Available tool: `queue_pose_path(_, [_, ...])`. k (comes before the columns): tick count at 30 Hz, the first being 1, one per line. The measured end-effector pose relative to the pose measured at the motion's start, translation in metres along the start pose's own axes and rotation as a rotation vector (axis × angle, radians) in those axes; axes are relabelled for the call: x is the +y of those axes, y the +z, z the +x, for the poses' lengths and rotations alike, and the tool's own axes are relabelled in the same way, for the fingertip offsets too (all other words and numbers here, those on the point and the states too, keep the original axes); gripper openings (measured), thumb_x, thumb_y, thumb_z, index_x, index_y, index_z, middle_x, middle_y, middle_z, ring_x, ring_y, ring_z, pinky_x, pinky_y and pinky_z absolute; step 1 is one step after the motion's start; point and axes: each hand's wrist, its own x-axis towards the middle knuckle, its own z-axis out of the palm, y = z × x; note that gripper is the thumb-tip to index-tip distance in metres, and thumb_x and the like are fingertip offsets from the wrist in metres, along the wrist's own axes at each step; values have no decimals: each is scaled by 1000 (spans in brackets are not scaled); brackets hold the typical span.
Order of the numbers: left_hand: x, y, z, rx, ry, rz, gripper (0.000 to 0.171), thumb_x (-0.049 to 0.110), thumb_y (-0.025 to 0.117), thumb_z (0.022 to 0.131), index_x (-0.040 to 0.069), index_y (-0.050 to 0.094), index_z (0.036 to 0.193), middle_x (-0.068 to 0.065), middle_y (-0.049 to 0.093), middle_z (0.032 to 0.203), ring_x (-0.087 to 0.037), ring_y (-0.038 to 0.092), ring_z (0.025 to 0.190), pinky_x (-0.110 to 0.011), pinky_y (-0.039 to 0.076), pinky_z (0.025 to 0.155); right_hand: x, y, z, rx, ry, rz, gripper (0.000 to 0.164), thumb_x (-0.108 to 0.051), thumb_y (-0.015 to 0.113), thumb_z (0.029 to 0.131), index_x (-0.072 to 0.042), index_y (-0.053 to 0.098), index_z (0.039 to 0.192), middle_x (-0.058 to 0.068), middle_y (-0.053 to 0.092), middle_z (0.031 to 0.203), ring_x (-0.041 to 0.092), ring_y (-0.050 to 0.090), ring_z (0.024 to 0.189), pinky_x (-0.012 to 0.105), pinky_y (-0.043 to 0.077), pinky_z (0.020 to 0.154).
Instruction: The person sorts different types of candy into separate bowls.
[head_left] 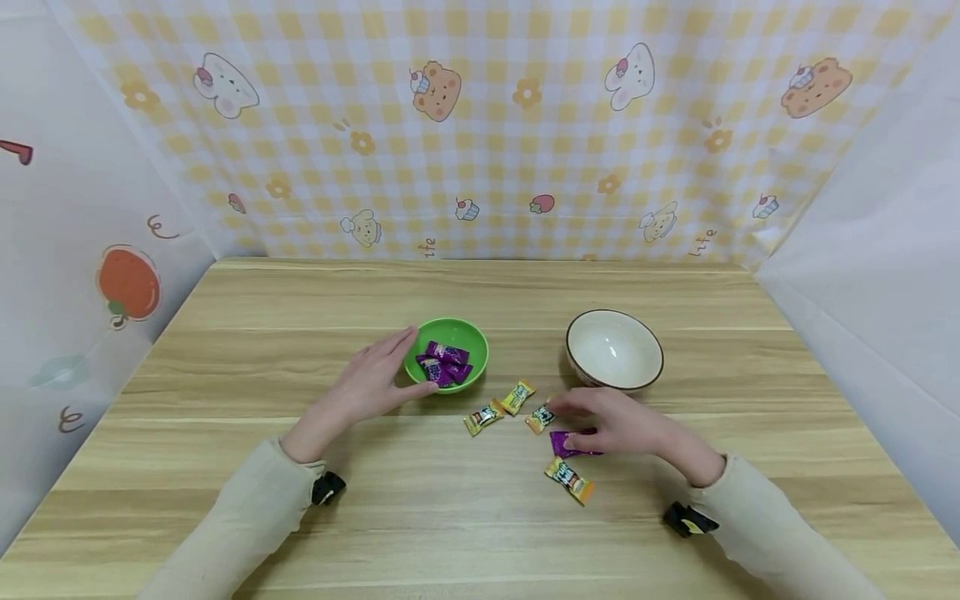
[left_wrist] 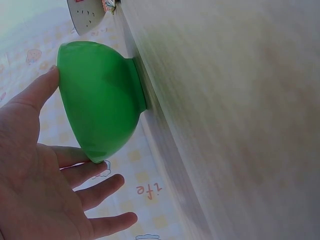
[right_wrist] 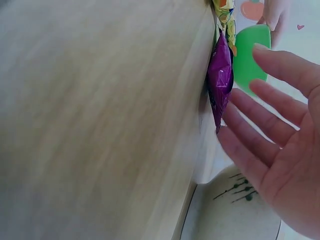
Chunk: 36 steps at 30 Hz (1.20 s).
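A green bowl (head_left: 470, 337) with several purple-wrapped candies (head_left: 447, 352) in it stands left of the middle. My left hand (head_left: 375, 385) is at its left side, thumb and fingers spread and straight against the rim; in the left wrist view the thumb touches the green bowl (left_wrist: 97, 100). My right hand (head_left: 618, 421) hovers over a single purple-wrapped candy (head_left: 558, 442) on the table. In the right wrist view its fingers are extended and loosely apart beside that purple candy (right_wrist: 220, 77), with nothing gripped. Whether a fingertip touches the wrapper is unclear.
Several yellow-wrapped candies lie about the right hand, one yellow candy (head_left: 568, 480) nearest the front and another (head_left: 484, 417) nearer the green bowl. A white bowl with a dark rim (head_left: 615, 346) stands behind the right hand on the wooden table (head_left: 420, 517). A checked cloth (head_left: 480, 150) hangs behind.
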Motion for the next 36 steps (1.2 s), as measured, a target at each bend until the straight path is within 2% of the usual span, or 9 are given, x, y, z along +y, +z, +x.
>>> queue_pose_path(7, [1, 0, 0, 7, 2, -4, 88, 57, 54, 78, -1, 24, 137, -18, 26, 139, -35, 26, 124, -52, 20, 98, 2, 2, -7, -51, 41, 5, 39, -14, 70, 74, -4, 58, 110, -2, 57, 100, 10, 54, 90, 27, 45, 78])
queue_pose_path(15, [0, 1, 0, -3, -4, 4, 90, 61, 51, 77, 0, 23, 138, -17, 25, 140, -34, 25, 125, -51, 20, 99, 1, 4, -7, -58, 58, -26, 24, -10, 71, 70, -13, 61, 92, -9, 52, 89, 5, 48, 78, 23, 44, 68])
queue_pose_path(22, [-2, 2, 1, 3, 3, 6, 92, 63, 49, 77, -1, 23, 138, -18, 25, 139, -35, 26, 124, -52, 20, 99, -1, 2, -5, -57, 56, 25, 20, -9, 69, 73, -14, 59, 90, -10, 55, 85, 5, 51, 74, 24, 45, 66])
queue_pose_path(30, [-1, 2, 1, -1, -1, 6, 91, 61, 51, 77, 0, 23, 138, -17, 25, 140, -35, 26, 124, -52, 20, 98, 2, 2, -4, -117, 109, 148, 18, -16, 65, 81, -14, 59, 98, -13, 55, 81, 4, 51, 71, 23, 45, 64])
queue_pose_path(36, [-1, 2, 0, 1, -2, 5, 90, 60, 51, 77, 0, 23, 138, -17, 25, 140, -35, 26, 124, -51, 21, 98, 4, 1, -4, -97, 114, 196, 17, -19, 63, 82, -13, 58, 98, -12, 54, 78, 5, 50, 68, 23, 45, 62])
